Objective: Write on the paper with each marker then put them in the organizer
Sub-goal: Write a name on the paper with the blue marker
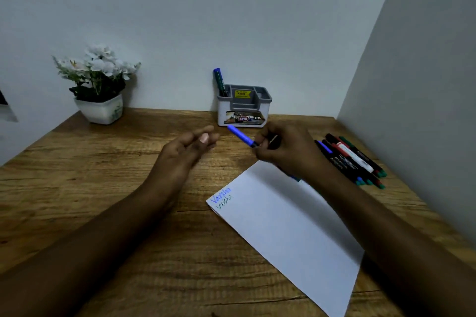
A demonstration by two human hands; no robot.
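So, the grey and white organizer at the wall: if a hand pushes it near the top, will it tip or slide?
The organizer looks like light plastic and holds only one marker, so it probably slides easily on the smooth wooden desk. It looks wider than tall, so tipping seems unlikely. The wall close behind should stop backward movement.

One paper (291, 226), one organizer (244, 107) with one marker (219, 81) in it, and one flowerpot (101, 110). One blue marker (242, 136) is held. The pile of markers (353, 159) is too overlapped to count.

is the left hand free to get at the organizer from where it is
Probably yes. The left hand is open and holds nothing, and bare desk lies between it and the organizer. The blue marker in the right hand sits just in front, slightly to the side.
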